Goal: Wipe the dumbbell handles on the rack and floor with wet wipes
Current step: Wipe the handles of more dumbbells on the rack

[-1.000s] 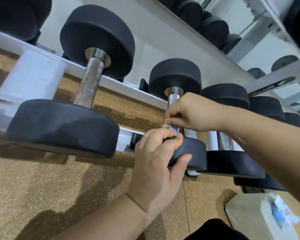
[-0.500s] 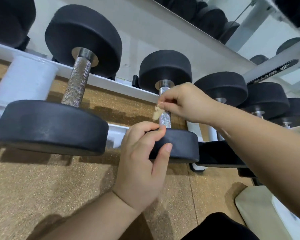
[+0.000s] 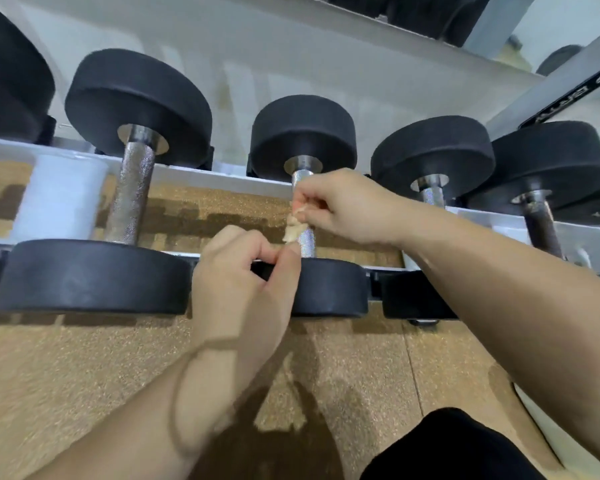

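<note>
A row of black dumbbells lies across the white rails of the bottom rack [image 3: 201,176]. The middle dumbbell [image 3: 329,289] has a knurled steel handle [image 3: 307,242]. My right hand [image 3: 343,206] pinches a small crumpled, soiled wet wipe [image 3: 293,226] against the left side of that handle, near its far end. My left hand [image 3: 243,275] grips the rim of the same dumbbell's near head, fingers curled over it. A larger dumbbell [image 3: 90,275] with a thicker handle [image 3: 130,192] lies to the left.
More dumbbells [image 3: 433,154] lie to the right, one with a dark rusty handle [image 3: 541,226]. An upper rack shelf [image 3: 555,81] slants overhead at the right. Brown speckled rubber floor [image 3: 84,375] spreads below the rack. My dark-clothed knee [image 3: 447,448] is at the bottom right.
My right hand has slid the wipe up the handle from near the close head towards the far head. The left hand has kept its grip on the near head. The view has shifted left.
</note>
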Demonstrator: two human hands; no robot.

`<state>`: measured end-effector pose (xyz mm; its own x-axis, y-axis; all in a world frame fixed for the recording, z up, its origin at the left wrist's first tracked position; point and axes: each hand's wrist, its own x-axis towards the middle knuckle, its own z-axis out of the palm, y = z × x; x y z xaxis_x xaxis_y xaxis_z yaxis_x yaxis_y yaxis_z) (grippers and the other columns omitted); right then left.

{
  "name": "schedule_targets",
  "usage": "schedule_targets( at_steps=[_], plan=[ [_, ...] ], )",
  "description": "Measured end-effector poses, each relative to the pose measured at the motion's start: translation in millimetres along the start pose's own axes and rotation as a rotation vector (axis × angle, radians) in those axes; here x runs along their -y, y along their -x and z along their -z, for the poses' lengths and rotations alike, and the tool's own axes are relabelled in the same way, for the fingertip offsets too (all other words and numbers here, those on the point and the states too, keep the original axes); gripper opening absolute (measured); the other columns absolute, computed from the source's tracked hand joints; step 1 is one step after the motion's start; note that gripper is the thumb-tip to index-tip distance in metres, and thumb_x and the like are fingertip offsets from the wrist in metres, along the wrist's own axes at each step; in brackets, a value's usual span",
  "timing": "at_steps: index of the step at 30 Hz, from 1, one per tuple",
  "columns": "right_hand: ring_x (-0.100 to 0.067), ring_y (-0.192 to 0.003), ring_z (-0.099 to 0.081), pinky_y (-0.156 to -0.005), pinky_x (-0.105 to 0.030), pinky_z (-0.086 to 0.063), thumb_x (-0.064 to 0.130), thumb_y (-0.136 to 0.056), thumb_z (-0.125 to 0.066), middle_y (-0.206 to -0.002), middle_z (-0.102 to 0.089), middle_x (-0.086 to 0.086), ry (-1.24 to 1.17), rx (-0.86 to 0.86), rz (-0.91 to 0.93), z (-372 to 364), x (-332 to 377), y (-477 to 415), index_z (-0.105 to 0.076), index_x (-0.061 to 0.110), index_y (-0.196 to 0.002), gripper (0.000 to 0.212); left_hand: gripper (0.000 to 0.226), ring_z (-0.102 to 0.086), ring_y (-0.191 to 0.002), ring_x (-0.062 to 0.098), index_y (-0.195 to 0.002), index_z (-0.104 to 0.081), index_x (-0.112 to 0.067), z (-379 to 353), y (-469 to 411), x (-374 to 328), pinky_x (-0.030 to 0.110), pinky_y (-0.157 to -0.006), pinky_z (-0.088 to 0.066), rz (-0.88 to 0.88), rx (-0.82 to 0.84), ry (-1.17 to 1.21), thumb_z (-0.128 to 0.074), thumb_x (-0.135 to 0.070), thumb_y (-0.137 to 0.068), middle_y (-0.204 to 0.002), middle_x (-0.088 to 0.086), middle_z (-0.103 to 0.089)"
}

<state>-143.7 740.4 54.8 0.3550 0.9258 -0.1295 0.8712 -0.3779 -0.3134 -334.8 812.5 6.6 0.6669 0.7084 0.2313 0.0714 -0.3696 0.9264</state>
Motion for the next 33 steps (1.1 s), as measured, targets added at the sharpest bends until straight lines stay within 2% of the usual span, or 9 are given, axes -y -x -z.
schedule_targets(
  at_steps=[3,6,11,13,18,20,24,29,33],
  plan=[
    [-0.012,-0.074,-0.053,-0.058,-0.022,-0.033,0.022,-0.096,-0.061,-0.080,-0.059,0.010,-0.057,-0.248,-0.142,-6,-9,-15,-0.062,0.017,-0.097,0.005,0.027,-0.049,-0.077,0.009,-0.064,-0.054,-0.016,-9,-8,-21,0.020,-0.070,-0.036,0.017,0.023,-0.049,-0.066,-0.030,-0.084,-0.074,-0.006,-0.051],
    [-0.017,-0.077,-0.055,-0.063,-0.027,-0.036,0.019,-0.095,-0.060,-0.083,-0.061,0.006,-0.260,-0.299,-0.213,-16,-10,-13,-0.056,0.024,-0.091,0.008,0.024,-0.050,-0.081,0.016,-0.072,-0.056,-0.017,-23,-14,-31,0.031,-0.073,-0.039,0.031,0.077,-0.142,-0.065,-0.037,-0.082,-0.079,-0.004,-0.053],
    [-0.008,-0.068,-0.049,-0.064,-0.025,-0.042,0.012,-0.086,-0.064,-0.074,-0.056,0.011,-0.365,0.138,-0.137,-12,-14,24,-0.055,0.030,-0.078,0.022,0.034,-0.048,-0.091,0.023,-0.084,-0.052,-0.023,-40,-11,-35,0.032,-0.078,-0.035,0.077,0.132,-0.436,-0.062,-0.055,-0.084,-0.091,-0.004,-0.052],
    [-0.007,-0.067,-0.049,-0.063,-0.025,-0.041,0.009,-0.082,-0.065,-0.072,-0.057,0.012,-0.355,0.182,-0.119,-12,-18,31,-0.058,0.029,-0.076,0.023,0.041,-0.046,-0.091,0.023,-0.085,-0.048,-0.024,-41,-12,-37,0.035,-0.078,-0.039,0.074,0.144,-0.549,-0.064,-0.060,-0.080,-0.091,-0.004,-0.048],
    [-0.010,-0.072,-0.053,-0.064,-0.027,-0.038,0.017,-0.095,-0.059,-0.078,-0.056,0.011,-0.491,-0.235,-0.313,-22,-19,4,-0.058,0.026,-0.087,0.012,0.055,-0.042,-0.084,0.017,-0.084,-0.042,-0.023,-32,-14,-33,0.032,-0.072,-0.037,0.020,0.221,-0.564,-0.059,-0.074,-0.068,-0.085,-0.008,-0.042],
    [-0.005,-0.070,-0.051,-0.060,-0.024,-0.036,0.020,-0.098,-0.056,-0.077,-0.054,0.013,-0.606,-0.328,-0.384,-27,-16,-4,-0.056,0.027,-0.090,0.011,0.055,-0.042,-0.082,0.016,-0.082,-0.040,-0.024,-26,-16,-30,0.030,-0.070,-0.036,0.024,0.237,-0.544,-0.060,-0.073,-0.068,-0.083,-0.008,-0.041],
    [0.000,-0.069,-0.050,-0.059,-0.017,-0.035,0.019,-0.097,-0.058,-0.075,-0.053,0.014,-0.767,-0.356,-0.398,-38,-3,3,-0.059,0.021,-0.092,0.005,0.048,-0.042,-0.080,0.013,-0.081,-0.039,-0.025,-18,-18,-23,0.026,-0.069,-0.031,0.000,0.244,-0.467,-0.063,-0.066,-0.071,-0.081,-0.009,-0.041],
    [0.003,-0.057,-0.046,-0.051,-0.010,-0.032,0.017,-0.093,-0.064,-0.065,-0.049,0.014,-0.760,-0.181,-0.356,-49,-3,26,-0.064,0.022,-0.088,0.007,0.049,-0.042,-0.078,0.017,-0.079,-0.038,-0.022,-18,-18,-21,0.031,-0.069,-0.035,-0.020,0.259,-0.455,-0.065,-0.062,-0.074,-0.079,-0.005,-0.041],
    [-0.004,-0.072,-0.052,-0.064,-0.023,-0.039,0.020,-0.096,-0.059,-0.078,-0.055,0.013,-0.810,-0.393,-0.431,-39,-7,0,-0.064,0.020,-0.096,0.005,0.050,-0.043,-0.080,0.021,-0.081,-0.038,-0.021,-16,-20,-20,0.036,-0.071,-0.040,-0.015,0.277,-0.446,-0.065,-0.062,-0.075,-0.081,-0.001,-0.042]
  ],
)
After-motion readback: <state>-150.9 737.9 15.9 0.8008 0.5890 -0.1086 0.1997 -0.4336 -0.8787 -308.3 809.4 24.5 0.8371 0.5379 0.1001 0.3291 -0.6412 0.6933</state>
